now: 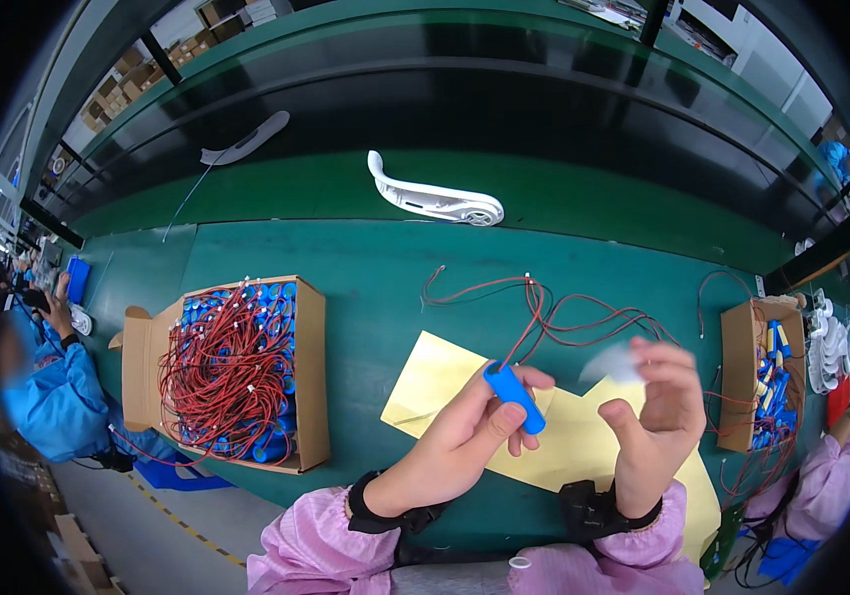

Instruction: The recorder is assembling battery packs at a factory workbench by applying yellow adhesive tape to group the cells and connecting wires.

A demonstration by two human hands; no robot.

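Observation:
My left hand (460, 431) is closed around a blue cylindrical battery (514, 399), held tilted above yellow paper sheets (564, 441). From its upper end a red and black wire lead (534, 319) runs out and loops across the green bench, ending in a small white connector. My right hand (658, 426) is raised to the right of the battery, apart from it. Between its thumb side and curled upper fingers there is a gap, and a whitish, see-through piece (611, 367) hangs at the fingertips, blurred by motion.
A cardboard box (311, 387) of wired blue batteries stands left on the green bench (375, 288); a smaller box (739, 387) of blue and yellow cylinders stands right. A white curved plastic shell (435, 198) lies on the moving line's edge. Co-workers (58, 387) sit at both sides.

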